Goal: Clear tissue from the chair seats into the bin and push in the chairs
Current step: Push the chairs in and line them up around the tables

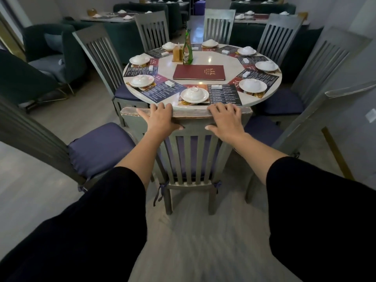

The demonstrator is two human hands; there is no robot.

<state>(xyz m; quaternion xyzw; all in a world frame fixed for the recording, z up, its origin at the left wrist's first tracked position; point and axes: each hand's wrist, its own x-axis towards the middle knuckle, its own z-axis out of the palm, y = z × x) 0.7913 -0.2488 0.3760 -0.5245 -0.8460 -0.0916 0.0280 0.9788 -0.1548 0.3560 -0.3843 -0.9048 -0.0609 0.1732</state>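
The left hand [160, 120] and right hand [225, 121] both grip the top rail of the nearest grey chair [193, 159], fingers curled over its far edge and thumbs pressed on the near side. The rail stands just beside the rim of the round surface [168, 64], which is laid with plates.

A round white table [166, 68] stood on the pale floor [193, 241] among grey slatted wooden chairs [191, 155]. Printed paper placemats [224, 94] lined its edge, each under a white lidded bowl [194, 95]; a dark red menu book [199, 72] and a green glass ornament [187, 47] sat at centre.
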